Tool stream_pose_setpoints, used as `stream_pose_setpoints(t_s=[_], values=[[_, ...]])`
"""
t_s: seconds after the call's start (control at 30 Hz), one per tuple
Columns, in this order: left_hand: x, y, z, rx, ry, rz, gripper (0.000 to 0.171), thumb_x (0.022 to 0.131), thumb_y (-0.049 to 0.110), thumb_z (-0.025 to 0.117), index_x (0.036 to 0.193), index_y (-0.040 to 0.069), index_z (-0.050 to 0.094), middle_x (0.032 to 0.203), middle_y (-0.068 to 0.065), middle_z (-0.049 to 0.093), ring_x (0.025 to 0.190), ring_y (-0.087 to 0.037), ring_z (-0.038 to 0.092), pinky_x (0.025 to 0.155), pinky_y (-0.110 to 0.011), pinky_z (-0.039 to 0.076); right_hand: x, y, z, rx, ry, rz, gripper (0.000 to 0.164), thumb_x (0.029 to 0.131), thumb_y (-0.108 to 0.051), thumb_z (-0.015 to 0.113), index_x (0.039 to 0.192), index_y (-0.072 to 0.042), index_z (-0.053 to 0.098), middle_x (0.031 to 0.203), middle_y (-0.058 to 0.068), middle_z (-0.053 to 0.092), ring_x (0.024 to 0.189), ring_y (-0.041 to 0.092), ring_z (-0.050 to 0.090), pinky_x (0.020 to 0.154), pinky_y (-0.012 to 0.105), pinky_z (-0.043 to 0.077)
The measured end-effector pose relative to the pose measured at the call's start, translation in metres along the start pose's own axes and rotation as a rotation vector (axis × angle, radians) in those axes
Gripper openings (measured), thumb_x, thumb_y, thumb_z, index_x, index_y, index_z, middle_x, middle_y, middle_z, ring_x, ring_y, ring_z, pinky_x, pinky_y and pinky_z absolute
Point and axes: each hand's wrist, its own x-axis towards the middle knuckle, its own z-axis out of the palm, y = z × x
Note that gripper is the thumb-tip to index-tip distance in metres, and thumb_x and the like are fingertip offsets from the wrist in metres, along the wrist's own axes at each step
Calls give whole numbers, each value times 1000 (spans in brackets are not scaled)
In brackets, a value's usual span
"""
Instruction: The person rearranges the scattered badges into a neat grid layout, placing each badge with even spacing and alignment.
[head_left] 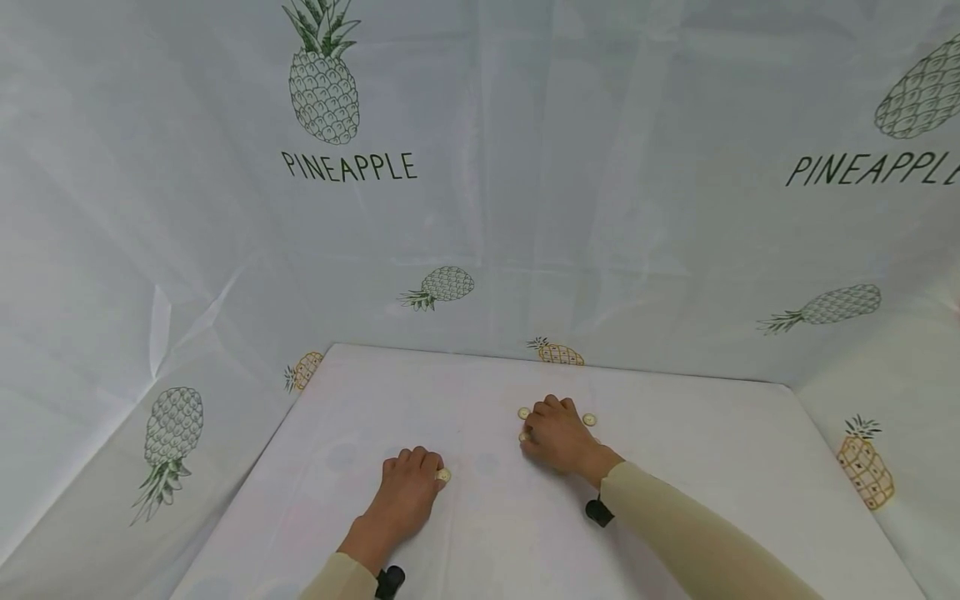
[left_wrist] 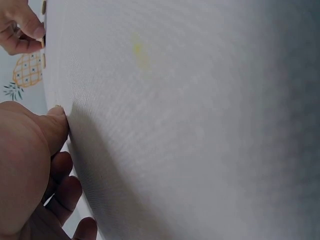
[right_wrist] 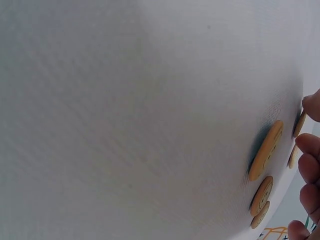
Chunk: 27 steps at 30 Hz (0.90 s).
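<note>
My left hand rests low on the white tabletop, thumb at a pale round wooden button that shows beside its index finger. In the left wrist view the thumb of the left hand meets the surface while the other fingers curl loosely; most of that button is hidden there. Farther forward, my right hand pinches another wooden button between thumb and finger, tilted on edge close to the table. Around it lie more buttons: one ahead, one to the right.
The white table has its far edge against a hanging sheet printed with pineapples. Both wrists carry small black cameras. Several wooden buttons lie near the right hand, one partly hidden by the wrist in the head view.
</note>
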Motion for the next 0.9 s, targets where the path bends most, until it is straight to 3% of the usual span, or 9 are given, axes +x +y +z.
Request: stream_pose_setpoints(t_s=[0.9], values=[[0, 1, -2, -7, -4, -7, 21, 101, 26, 73, 111, 11, 61, 107, -4, 59, 98, -22, 52, 89, -50, 44, 2, -5, 0, 44, 12, 24, 14, 95, -34, 77, 90, -21, 75, 94, -6, 64, 93, 17, 49, 92, 46, 42]])
